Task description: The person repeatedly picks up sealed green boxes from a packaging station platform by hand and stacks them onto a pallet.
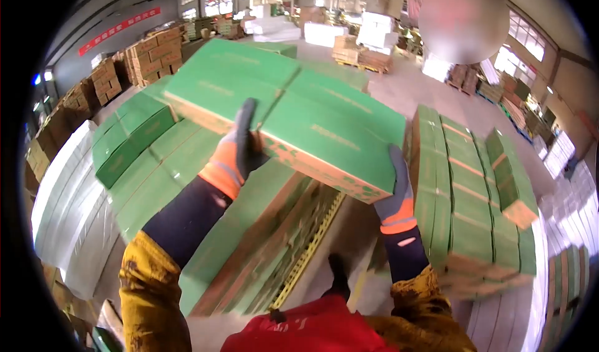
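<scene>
A long green cardboard box (pixel 334 130) with a brown printed side is tilted between my hands. My left hand (pixel 242 141), in a grey and orange glove, grips its left end near a seam. There a second green box (pixel 228 81) lies close against it; whether they touch is unclear. My right hand (pixel 397 187), gloved alike, is wrapped round the lower right corner of the held box. The undersides of both boxes and some fingertips are hidden. Below and left are stacked green boxes (pixel 156 183).
On the right stands another stack of green boxes (pixel 471 208). A yellow strip (pixel 306 252) runs along the left stack's lower edge. Brown cartons (pixel 156 53) are piled at the far left. A white wrapped stack (pixel 65 196) stands at the left. Pallets of goods line the hall behind.
</scene>
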{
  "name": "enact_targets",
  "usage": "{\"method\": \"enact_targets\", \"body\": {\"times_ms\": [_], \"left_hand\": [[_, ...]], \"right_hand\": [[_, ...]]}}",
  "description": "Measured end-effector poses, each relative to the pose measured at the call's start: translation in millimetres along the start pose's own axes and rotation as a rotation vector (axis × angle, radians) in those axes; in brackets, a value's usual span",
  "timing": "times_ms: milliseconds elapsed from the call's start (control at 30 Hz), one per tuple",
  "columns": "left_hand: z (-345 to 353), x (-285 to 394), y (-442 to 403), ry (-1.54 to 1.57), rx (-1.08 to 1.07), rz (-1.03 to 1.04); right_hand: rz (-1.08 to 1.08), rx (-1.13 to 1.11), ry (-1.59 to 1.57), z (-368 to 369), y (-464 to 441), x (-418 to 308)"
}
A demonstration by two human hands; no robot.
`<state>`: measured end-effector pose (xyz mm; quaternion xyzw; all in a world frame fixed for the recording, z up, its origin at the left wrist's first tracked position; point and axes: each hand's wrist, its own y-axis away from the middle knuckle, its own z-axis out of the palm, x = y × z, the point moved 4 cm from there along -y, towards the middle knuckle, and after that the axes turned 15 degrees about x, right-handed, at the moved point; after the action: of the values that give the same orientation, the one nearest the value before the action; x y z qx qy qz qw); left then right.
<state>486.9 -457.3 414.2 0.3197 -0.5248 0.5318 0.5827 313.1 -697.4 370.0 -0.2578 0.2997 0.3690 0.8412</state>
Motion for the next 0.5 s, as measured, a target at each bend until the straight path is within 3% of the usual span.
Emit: {"method": "enact_targets", "body": {"times_ms": [33,67,133,167,200,300,367,433,500], "left_hand": [[40.3,-25.0,-39.5,0.147,0.069,-0.221],[77.2,-48.7,-88.3,0.197,0.067,-0.273],[160.2,-101.6,-193.0,0.138,-0.020,-0.144],[198.2,-128.8,-240.9,0.103,-0.049,-0.095],[226.0,-166.6,-303.9,0.183,0.030,-0.475],[302.8,-189.3,-380.7,0.270,0.035,-0.461],[322.9,-210.0,-429.6,0.265,0.072,-0.510],[336.1,-243.8,-495.4,0.191,0.131,-0.436],[328.0,-266.7,-546.5,0.109,0.149,-0.265]], "right_hand": [[-0.361,0.036,0.472,-43.2,-46.0,1.6],[-0.746,0.069,0.931,-78.3,-92.3,2.4],[-0.115,0.150,0.003,-133.2,-214.0,15.4],[-0.253,0.164,0.263,-153.7,-259.4,9.6],[-0.398,0.180,0.477,-174.3,-303.1,4.5],[-0.729,0.161,0.966,-193.5,-394.0,6.3],[-0.800,0.135,1.106,-218.8,-467.3,5.6],[-0.431,0.095,0.530,-223.0,-529.1,14.3],[-0.426,0.130,0.637,-224.3,-578.7,30.2]]}}
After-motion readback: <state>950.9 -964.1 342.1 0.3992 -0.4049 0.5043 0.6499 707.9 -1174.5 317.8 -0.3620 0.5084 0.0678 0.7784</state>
